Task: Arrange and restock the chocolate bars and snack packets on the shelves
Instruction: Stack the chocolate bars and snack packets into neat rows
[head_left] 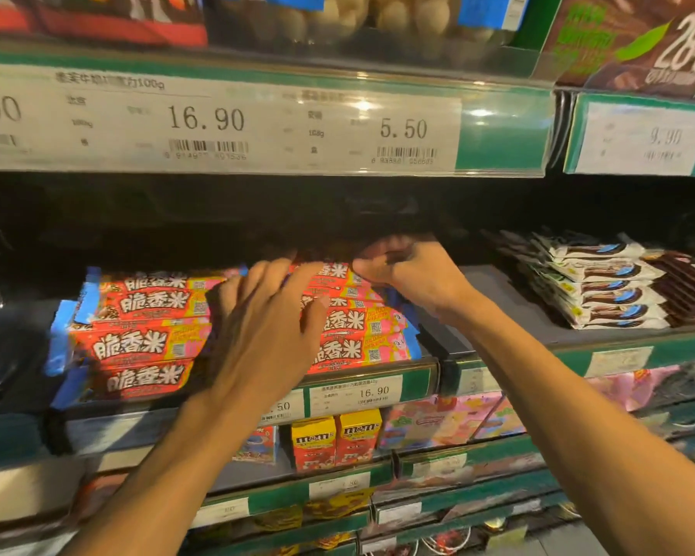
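Red chocolate bars with white lettering (137,343) lie in overlapping rows on the middle shelf (498,298). My left hand (265,323) rests flat on top of them with fingers spread, holding nothing. Further back, my right hand (410,270) has its fingers curled, pinching the far edge of a red bar (338,270) at the back of the stack. On the right of the same shelf, white snack packets (602,286) are stacked beside dark brown bars (691,290).
The upper shelf edge with price tags (217,122) hangs low over my hands. Bare grey shelf lies between the red bars and the white packets. Below stand yellow candy boxes (334,439) and pink packets (442,423).
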Demonstrator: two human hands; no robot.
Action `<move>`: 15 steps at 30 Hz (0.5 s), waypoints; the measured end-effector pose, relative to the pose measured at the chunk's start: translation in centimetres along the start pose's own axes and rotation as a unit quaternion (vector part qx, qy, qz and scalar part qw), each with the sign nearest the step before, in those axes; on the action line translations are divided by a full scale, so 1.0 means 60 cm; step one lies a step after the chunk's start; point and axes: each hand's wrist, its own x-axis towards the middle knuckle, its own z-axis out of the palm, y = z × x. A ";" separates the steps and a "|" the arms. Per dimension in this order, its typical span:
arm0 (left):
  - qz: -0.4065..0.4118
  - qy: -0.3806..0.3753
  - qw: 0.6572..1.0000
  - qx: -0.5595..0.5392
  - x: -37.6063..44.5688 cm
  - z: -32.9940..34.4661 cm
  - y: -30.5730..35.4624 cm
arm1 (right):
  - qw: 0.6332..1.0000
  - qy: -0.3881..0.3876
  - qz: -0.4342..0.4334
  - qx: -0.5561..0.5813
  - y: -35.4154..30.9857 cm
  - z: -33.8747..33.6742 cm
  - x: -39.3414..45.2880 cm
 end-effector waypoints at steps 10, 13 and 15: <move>-0.009 -0.026 0.998 0.053 -0.004 0.004 -0.001 | 0.997 0.034 -0.069 0.011 0.036 -0.005 0.000; 0.005 -0.018 0.998 0.054 -0.004 0.004 0.000 | 0.976 0.135 -0.081 -0.148 0.064 -0.030 0.033; 0.004 -0.009 0.998 0.055 -0.003 0.006 0.002 | 0.954 0.125 -0.036 -0.269 0.084 -0.052 0.070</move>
